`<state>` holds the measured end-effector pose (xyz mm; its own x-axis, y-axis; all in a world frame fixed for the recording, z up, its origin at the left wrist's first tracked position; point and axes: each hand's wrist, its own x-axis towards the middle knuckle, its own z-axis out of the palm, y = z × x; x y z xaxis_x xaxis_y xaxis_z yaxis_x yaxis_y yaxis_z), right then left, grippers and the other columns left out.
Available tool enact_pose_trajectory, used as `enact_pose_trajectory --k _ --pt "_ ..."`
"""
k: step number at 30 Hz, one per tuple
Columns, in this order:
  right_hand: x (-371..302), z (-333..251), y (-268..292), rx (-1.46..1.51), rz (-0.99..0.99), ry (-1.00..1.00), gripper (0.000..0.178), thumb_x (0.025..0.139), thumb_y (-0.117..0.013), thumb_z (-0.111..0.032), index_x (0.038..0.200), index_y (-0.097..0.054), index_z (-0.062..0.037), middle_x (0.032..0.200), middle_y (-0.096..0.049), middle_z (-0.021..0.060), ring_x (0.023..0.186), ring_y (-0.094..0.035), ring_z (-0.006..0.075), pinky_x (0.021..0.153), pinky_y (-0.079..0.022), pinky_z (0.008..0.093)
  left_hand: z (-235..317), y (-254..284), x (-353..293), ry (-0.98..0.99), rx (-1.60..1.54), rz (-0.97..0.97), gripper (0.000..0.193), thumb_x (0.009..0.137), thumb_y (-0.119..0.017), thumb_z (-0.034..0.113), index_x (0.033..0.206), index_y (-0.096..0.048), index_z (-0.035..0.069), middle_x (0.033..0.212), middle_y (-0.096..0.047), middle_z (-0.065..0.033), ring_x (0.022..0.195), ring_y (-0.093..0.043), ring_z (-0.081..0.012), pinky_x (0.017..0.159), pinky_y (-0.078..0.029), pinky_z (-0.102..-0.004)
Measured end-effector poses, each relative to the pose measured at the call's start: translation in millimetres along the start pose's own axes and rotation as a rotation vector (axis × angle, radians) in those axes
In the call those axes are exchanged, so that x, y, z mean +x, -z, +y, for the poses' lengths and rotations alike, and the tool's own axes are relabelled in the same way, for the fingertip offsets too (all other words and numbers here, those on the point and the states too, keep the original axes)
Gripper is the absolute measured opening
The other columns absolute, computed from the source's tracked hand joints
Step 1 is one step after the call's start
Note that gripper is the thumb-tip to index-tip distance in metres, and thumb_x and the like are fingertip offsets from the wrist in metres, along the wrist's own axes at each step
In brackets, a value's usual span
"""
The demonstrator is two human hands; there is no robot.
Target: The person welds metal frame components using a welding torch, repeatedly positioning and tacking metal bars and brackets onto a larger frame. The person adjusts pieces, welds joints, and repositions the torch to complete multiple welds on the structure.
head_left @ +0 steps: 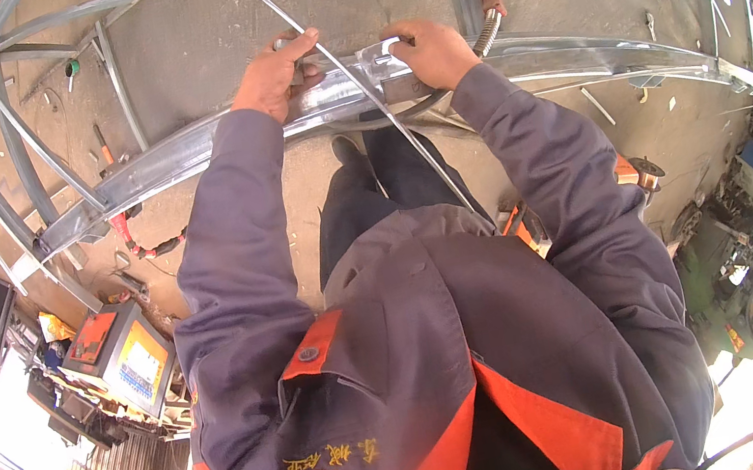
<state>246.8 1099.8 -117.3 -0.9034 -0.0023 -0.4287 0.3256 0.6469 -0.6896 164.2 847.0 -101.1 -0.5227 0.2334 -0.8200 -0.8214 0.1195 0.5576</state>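
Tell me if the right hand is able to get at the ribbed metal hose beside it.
Probably yes: the right hand grips the metal rail, and the ribbed hose lies just right of its knuckles, nothing between.

both arms reach forward, left hand point(276, 78) and right hand point(433, 51) curled closed

A long metal beam point(184, 158) crosses the concrete floor point(192, 27) from left to right, with both hands on it: the left hand point(276, 78) and right hand point(433, 51) sit close together, leaving only a narrow gap, and a thin rod point(374, 101) cuts diagonally through that gap. A coiled hose point(487, 32) crowds the right hand's outer side. Bare floor lies open beyond the beam. A frame of metal bars point(33, 143) blocks the left, machinery point(751, 272) the right.
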Motion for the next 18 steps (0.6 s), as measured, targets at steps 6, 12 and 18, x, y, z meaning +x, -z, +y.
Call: enact_pose_trajectory --k 6,12,18 --pt "12 -6 -1 0.006 -0.039 -0.008 0.039 0.092 -0.063 -0.031 0.121 -0.073 -0.0069 0.118 -0.072 0.0215 0.111 -0.066 0.0421 0.097 -0.051 0.0492 -1 0 3 0.003 -0.051 0.008 0.051 0.087 -0.086 0.036 0.122 -0.061 0.009 0.106 -0.064 -0.0011 0.084 -0.059 -0.0135 0.083 -0.060 -0.0369" --pt "17 -9 -3 -0.048 -0.141 0.090 0.034 0.093 -0.064 -0.029 0.118 -0.074 -0.0085 0.116 -0.072 0.0200 0.110 -0.066 0.0398 0.096 -0.052 0.0486 2 3 -1 -0.022 -0.047 -0.053 0.051 0.087 -0.087 0.037 0.123 -0.062 0.010 0.108 -0.067 -0.0005 0.083 -0.058 -0.0134 0.086 -0.058 -0.0369" --pt "16 -8 -11 -0.047 -0.158 0.091 0.033 0.093 -0.066 -0.029 0.118 -0.076 -0.0112 0.119 -0.071 0.0162 0.112 -0.067 0.0367 0.096 -0.052 0.0462 1 1 -3 -0.021 -0.056 -0.038 0.052 0.088 -0.085 0.034 0.126 -0.061 0.009 0.110 -0.071 -0.0033 0.084 -0.059 -0.0137 0.086 -0.059 -0.0370"
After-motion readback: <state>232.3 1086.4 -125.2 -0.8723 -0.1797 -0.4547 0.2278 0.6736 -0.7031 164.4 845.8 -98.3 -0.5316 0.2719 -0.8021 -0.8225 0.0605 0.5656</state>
